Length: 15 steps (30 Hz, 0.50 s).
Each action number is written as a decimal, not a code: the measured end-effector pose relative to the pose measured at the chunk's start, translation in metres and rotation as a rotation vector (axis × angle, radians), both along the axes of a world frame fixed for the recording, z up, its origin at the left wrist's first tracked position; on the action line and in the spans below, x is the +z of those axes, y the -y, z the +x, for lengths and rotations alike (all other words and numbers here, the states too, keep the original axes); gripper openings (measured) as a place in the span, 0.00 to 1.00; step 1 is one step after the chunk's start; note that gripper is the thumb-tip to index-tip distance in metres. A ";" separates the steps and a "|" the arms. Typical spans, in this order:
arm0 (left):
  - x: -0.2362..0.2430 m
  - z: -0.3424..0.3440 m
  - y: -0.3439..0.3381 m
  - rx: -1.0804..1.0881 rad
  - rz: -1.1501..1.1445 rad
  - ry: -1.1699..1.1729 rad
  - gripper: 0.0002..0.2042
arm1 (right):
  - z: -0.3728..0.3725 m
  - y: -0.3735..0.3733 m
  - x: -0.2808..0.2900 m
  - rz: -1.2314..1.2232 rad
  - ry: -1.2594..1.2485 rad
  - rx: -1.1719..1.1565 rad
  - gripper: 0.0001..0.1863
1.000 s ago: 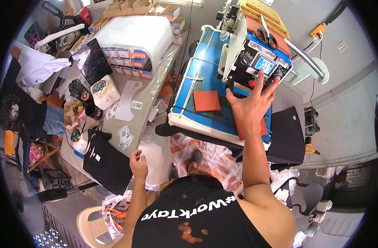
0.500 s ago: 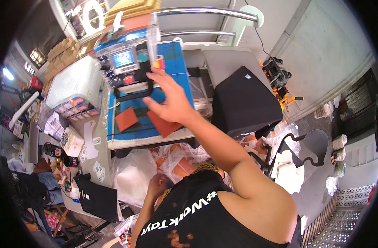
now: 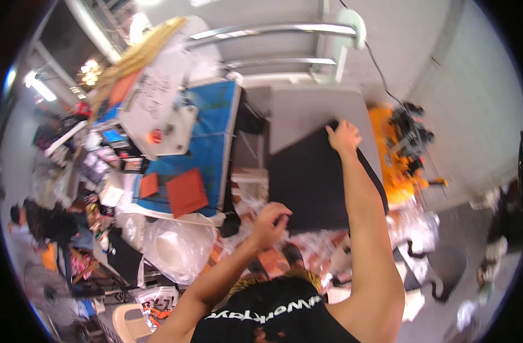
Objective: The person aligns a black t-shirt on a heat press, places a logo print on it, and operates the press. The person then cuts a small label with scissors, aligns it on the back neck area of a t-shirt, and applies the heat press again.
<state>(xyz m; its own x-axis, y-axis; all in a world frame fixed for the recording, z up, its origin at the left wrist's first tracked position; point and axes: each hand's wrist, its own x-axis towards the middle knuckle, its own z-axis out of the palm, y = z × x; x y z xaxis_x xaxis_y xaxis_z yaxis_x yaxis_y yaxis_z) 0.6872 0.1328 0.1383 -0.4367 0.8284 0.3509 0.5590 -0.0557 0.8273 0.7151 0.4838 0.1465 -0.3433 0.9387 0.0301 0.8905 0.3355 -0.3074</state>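
1. Two bare arms reach up from the lower edge of the frame, either side of a black sleeveless top (image 3: 261,314) with white lettering and rusty blotches.
2. Left hand (image 3: 270,224), just below the middle of the frame: its fingers are half curled, beside the near left corner of a black cloth (image 3: 310,186). Blur hides whether they pinch its edge.
3. That cloth lies right of centre, dark and mostly flat, over the nearer part of a grey desk (image 3: 313,106).
4. Right hand (image 3: 345,137), farther up and to the right: thumb and fingers are slightly parted over the cloth's far corner. Whether they grip it, I cannot tell.
5. Left of centre, one larger brick-red pad (image 3: 187,192) and one smaller red pad (image 3: 149,184) lie just apart on a blue bed (image 3: 210,146).
6. Above that bed, toward the upper left, stands a blurred machine with a white panel (image 3: 164,114) and a small lit screen (image 3: 112,135).
7. Metal rails (image 3: 273,28) cross the top of the frame, beyond the desk.
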 end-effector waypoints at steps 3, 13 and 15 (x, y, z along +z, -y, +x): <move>-0.001 0.002 0.000 -0.032 -0.001 -0.007 0.09 | -0.020 -0.018 0.005 -0.184 0.103 0.054 0.25; 0.079 0.003 -0.004 0.222 0.212 -0.423 0.22 | 0.096 0.150 0.154 -0.674 -0.421 1.095 0.14; 0.081 0.004 0.004 0.049 0.179 -0.541 0.22 | 0.132 0.192 0.211 -0.459 -0.466 1.390 0.14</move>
<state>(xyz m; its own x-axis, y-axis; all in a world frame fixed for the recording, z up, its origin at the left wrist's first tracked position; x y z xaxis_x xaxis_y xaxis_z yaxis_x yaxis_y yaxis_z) 0.6908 0.1287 0.2196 -0.1927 0.7185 0.6683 0.9057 -0.1318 0.4028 0.8476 0.2917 0.3575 -0.9712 -0.1481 0.1869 -0.2385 0.5954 -0.7672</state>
